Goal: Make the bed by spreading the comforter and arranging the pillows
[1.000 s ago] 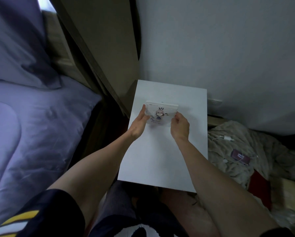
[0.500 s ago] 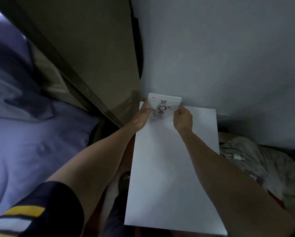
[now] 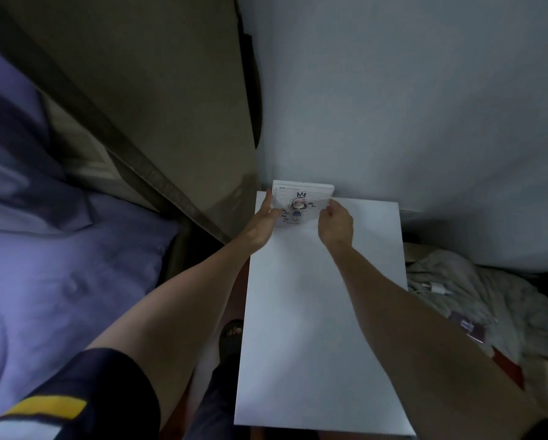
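A: What are the 2 hands doing?

B: Both are clamped on a small white lined notepad with a cartoon figure and a crown drawn on it (image 3: 301, 203). The left hand (image 3: 261, 225) pinches its left edge, the right hand (image 3: 334, 225) its right edge. The notepad stands at the 12 o'clock end of the white rectangular table (image 3: 314, 328), right against the pale grey wall (image 3: 425, 106), tilted up to face the person.

A: And the bedding?

B: Off at 9 o'clock. The lavender quilted comforter (image 3: 60, 296) lies over the bed, with a lavender pillow (image 3: 15, 147) at about 10 o'clock against the dark brown headboard (image 3: 145, 90). Neither hand touches either.

A: Which relation matters for the next move?

B: I judge it is the sideways gap: the comforter lies left of both arms, its long axis running from 6 toward 12 o'clock alongside the table, and the left hand is the nearer. Both hands must let go of the notepad before turning toward 9 o'clock. To my eye the spreading is not finished; the comforter shows creases.
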A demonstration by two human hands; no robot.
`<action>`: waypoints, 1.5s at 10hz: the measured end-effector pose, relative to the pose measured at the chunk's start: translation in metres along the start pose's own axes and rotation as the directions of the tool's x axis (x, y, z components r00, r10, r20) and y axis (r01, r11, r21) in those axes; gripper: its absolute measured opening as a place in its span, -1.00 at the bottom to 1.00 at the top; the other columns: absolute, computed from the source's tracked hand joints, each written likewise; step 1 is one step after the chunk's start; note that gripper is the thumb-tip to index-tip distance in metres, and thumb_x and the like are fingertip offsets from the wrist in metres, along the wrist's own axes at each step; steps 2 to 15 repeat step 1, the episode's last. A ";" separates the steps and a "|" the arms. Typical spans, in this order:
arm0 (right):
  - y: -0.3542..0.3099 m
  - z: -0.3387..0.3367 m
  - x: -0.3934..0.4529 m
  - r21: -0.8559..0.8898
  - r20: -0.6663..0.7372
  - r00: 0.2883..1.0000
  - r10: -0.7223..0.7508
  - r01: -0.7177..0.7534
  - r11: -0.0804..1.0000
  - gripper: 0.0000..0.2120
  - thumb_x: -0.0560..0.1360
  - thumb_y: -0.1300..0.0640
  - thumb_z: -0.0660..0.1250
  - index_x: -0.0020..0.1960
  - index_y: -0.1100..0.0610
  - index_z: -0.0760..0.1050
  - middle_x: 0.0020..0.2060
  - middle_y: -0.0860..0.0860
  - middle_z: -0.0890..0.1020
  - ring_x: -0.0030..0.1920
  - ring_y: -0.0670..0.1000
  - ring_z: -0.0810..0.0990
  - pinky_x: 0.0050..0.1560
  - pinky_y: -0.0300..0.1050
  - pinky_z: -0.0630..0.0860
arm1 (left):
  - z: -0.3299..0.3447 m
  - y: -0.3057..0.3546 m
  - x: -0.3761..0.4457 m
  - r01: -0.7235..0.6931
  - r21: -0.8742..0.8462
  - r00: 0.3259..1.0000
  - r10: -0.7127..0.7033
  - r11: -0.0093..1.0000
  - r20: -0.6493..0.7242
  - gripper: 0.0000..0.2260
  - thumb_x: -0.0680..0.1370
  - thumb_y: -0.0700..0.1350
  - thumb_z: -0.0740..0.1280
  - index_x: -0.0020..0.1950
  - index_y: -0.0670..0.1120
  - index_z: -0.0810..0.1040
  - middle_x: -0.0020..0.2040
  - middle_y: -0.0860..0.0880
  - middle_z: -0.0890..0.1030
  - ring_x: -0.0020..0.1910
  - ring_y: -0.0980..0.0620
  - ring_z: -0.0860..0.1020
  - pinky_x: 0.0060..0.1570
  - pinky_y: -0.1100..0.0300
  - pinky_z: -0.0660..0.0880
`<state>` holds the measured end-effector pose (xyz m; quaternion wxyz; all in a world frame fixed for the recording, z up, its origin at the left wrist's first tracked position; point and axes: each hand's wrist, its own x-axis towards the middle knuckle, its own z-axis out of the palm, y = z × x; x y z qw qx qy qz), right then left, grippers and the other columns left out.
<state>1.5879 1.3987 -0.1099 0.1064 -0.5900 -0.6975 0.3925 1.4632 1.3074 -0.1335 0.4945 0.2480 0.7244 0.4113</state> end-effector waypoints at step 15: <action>-0.002 -0.007 -0.002 -0.043 0.031 0.998 0.049 -0.047 0.998 -0.69 0.59 0.19 0.11 0.28 0.20 0.44 0.21 0.16 0.56 0.23 0.19 0.50 0.10 -0.11 0.38 | -0.003 0.008 -0.002 0.061 -0.020 0.996 -0.062 0.998 -0.059 -0.43 0.58 0.03 0.10 0.56 0.13 -0.02 0.54 0.01 0.21 0.51 -0.03 0.20 0.51 -0.04 0.11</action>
